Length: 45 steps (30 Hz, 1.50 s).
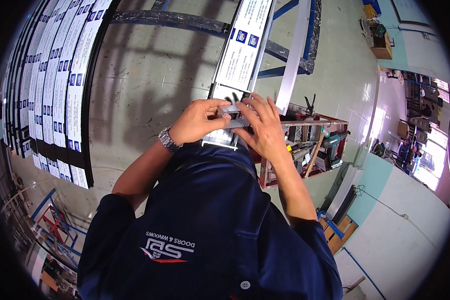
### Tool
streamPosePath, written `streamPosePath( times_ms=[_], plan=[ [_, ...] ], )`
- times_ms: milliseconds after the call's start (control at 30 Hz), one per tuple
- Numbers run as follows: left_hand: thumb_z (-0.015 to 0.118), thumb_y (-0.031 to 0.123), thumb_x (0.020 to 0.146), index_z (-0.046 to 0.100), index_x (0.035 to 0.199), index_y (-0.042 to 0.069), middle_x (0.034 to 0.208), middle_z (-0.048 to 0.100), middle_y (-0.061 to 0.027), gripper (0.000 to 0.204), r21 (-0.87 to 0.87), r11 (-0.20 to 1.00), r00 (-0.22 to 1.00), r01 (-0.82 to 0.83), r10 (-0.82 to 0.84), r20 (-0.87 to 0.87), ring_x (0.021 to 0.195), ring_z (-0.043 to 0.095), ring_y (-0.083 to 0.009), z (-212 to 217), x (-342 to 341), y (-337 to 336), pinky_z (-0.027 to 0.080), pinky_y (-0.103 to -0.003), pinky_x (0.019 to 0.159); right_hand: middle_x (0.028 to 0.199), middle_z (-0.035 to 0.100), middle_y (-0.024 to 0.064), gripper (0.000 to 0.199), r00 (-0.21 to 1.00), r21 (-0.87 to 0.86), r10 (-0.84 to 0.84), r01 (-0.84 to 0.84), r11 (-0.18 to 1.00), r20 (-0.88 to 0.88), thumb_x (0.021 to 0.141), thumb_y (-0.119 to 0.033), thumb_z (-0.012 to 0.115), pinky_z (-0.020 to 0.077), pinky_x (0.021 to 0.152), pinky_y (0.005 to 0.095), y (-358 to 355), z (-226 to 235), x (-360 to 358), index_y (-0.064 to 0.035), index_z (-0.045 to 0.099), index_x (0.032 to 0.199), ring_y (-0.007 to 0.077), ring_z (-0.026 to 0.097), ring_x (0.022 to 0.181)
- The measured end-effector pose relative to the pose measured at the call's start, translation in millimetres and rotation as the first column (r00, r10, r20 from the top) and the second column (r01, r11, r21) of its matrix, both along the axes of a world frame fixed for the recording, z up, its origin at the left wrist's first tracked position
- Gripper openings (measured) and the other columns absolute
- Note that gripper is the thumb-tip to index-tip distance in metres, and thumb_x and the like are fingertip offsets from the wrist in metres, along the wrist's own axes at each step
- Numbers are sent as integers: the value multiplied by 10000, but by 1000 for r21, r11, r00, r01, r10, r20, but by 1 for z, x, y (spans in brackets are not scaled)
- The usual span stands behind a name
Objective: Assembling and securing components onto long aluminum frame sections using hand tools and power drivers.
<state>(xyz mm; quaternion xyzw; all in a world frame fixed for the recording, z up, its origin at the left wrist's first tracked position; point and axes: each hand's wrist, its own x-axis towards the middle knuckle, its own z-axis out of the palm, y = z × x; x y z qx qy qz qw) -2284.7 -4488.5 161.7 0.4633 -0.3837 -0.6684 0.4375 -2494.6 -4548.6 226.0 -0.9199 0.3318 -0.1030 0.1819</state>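
Tightly, left hand [197,121] round grey piece [238,123], right hand [266,131] half-curled, grip unclear; open floor [135,87] past edge of profile [236,60].

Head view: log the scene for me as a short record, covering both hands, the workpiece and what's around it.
left hand: thumb and fingers of the left hand pinch a small grey metal piece
right hand: the right hand reaches over the piece's right side; grip partly hidden
workpiece: long profile with white printed covering, beneath the hands
left side: row of similar covered profiles
right side: red-edged tool tray holding a teal power tool
wrist: metal watch, left
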Motion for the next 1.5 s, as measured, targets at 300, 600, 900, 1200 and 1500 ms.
streamPosePath(
  times_ms=[300,600,900,1200,1500],
  plan=[
    [782,157,835,507,1376,23,1219,646,-167,621,-166,970,870,-175,232,435,980,693,-218,3,37,-11,557,-335,770,1096,631,150,487,994,-18,-113,113,993,-3,744,-221,772,455,964,440,-38,-20,15,-12,635,1162,359,584,1039],
    [783,146,769,555,1329,40,1323,586,-156,614,-460,887,729,33,293,618,1145,605,-312,4,33,-21,494,-376,959,1102,637,148,484,996,-22,-45,43,999,-73,750,-225,767,454,977,437,-42,-36,29,-20,638,1169,338,589,1069],
    [782,147,739,570,1344,88,1341,594,-90,644,-433,867,653,248,181,735,1303,479,-305,0,25,-36,396,-414,1080,1106,629,160,483,989,87,-87,97,991,-120,779,-225,758,539,807,426,-38,-27,32,-12,616,1189,357,647,948],
    [760,141,761,614,1265,67,1219,625,-95,531,-450,820,613,354,160,774,1201,541,-287,-7,25,-51,424,-400,1039,1082,623,144,475,985,95,-77,92,991,-157,784,-222,757,544,767,434,-42,-28,32,-26,611,1192,358,649,932],
    [748,142,770,616,1244,65,1184,616,-75,498,-386,821,631,420,41,774,1107,582,-276,-4,33,-59,496,-378,950,1097,621,124,477,980,69,-52,67,995,-190,791,-226,753,553,773,419,-44,-28,34,-19,607,1195,319,639,981]
  ],
)
